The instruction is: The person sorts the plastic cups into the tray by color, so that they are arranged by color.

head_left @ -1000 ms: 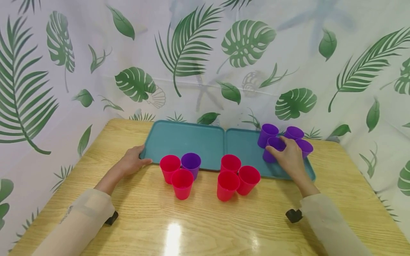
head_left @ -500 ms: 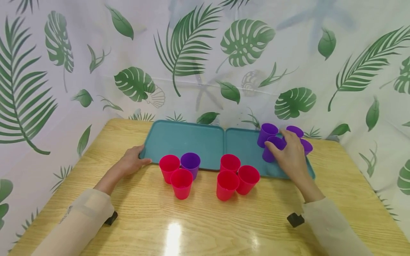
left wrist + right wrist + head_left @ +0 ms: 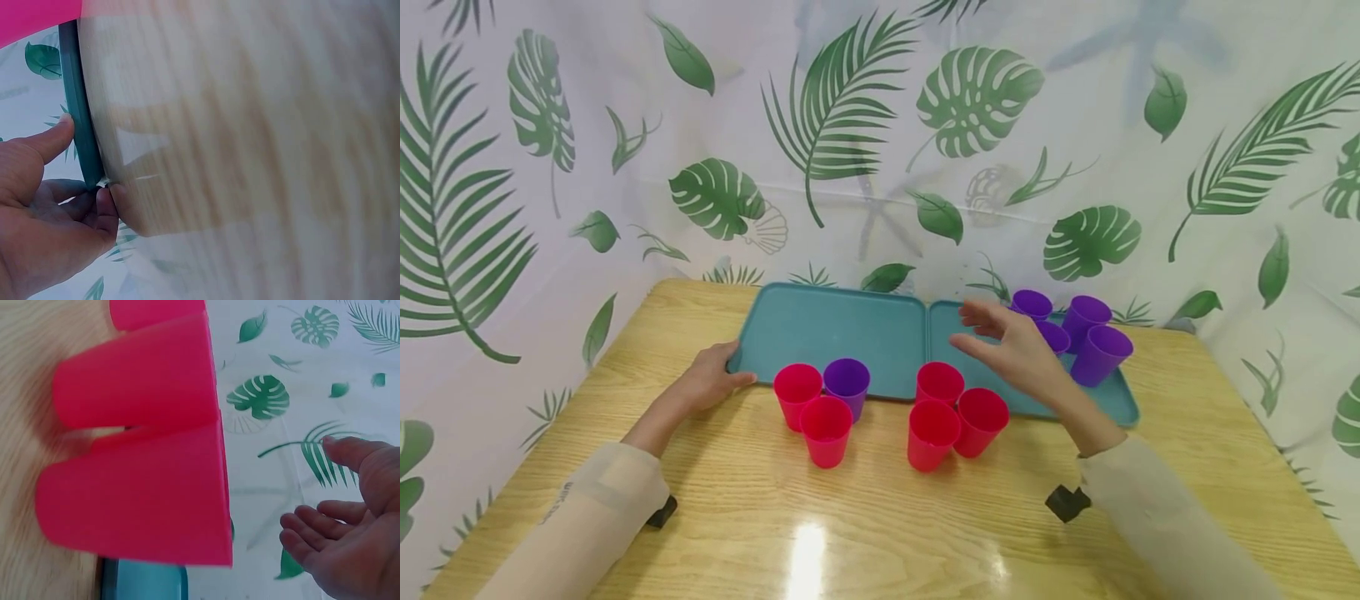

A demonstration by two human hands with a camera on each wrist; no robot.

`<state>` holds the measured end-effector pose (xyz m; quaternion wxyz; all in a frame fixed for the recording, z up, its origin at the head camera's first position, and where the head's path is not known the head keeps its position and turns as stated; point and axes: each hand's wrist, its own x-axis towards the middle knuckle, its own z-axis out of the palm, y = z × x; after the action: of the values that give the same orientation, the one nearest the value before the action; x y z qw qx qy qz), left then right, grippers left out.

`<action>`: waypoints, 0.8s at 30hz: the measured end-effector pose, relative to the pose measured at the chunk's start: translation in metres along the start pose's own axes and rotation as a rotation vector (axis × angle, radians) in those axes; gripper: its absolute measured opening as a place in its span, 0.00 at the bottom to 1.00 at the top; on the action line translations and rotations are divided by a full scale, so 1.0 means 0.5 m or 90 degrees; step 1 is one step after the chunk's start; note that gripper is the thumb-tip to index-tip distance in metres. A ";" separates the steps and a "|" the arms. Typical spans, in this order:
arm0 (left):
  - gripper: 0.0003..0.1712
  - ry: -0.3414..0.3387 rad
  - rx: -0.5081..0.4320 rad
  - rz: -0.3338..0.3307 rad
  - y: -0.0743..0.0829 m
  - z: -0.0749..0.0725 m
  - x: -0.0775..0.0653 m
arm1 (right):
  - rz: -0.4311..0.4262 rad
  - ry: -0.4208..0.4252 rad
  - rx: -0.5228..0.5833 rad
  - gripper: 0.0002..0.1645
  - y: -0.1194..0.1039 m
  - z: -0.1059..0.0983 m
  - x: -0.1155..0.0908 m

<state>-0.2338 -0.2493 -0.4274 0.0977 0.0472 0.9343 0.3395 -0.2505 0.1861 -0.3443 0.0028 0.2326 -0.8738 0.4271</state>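
My left hand (image 3: 711,379) grips the near left corner of the left teal tray (image 3: 835,333); in the left wrist view the thumb (image 3: 59,134) lies along its edge and the fingers curl at the corner. My right hand (image 3: 1018,346) hangs over the right teal tray (image 3: 1120,404), fingers apart and holding nothing. Behind and right of it, several purple cups stand close together on that tray, one purple cup (image 3: 1097,358) at the front right. In the right wrist view the right hand (image 3: 356,519) is beside red cups (image 3: 144,494).
On the wooden table (image 3: 880,533), before the left tray, stand two red cups (image 3: 827,433) and a purple cup (image 3: 847,387). Three red cups (image 3: 932,437) cluster before the join of the trays. A leaf-print cloth (image 3: 850,167) hangs behind the table.
My right hand has let go of the purple cup at the group's front and moved left, fingers spread. The left hand stays at the tray corner.
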 end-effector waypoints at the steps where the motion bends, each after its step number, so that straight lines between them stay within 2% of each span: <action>1: 0.45 0.000 0.002 0.001 0.000 0.000 0.001 | -0.001 -0.019 0.010 0.36 -0.005 0.005 0.006; 6: 0.45 -0.002 0.002 0.003 -0.002 0.000 0.002 | -0.012 -0.116 0.050 0.37 -0.028 0.037 0.031; 11: 0.46 -0.002 0.000 -0.001 -0.002 0.001 0.004 | -0.055 -0.195 0.039 0.39 -0.044 0.072 0.051; 19: 0.45 0.001 0.004 0.001 -0.003 0.003 0.005 | -0.067 -0.275 0.050 0.39 -0.052 0.113 0.078; 24: 0.45 0.003 0.004 0.007 -0.003 0.001 0.004 | -0.070 -0.312 0.018 0.40 -0.053 0.136 0.093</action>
<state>-0.2357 -0.2499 -0.4290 0.0935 0.0515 0.9353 0.3374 -0.2679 0.1026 -0.3583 -0.1893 0.3761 -0.8285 0.3691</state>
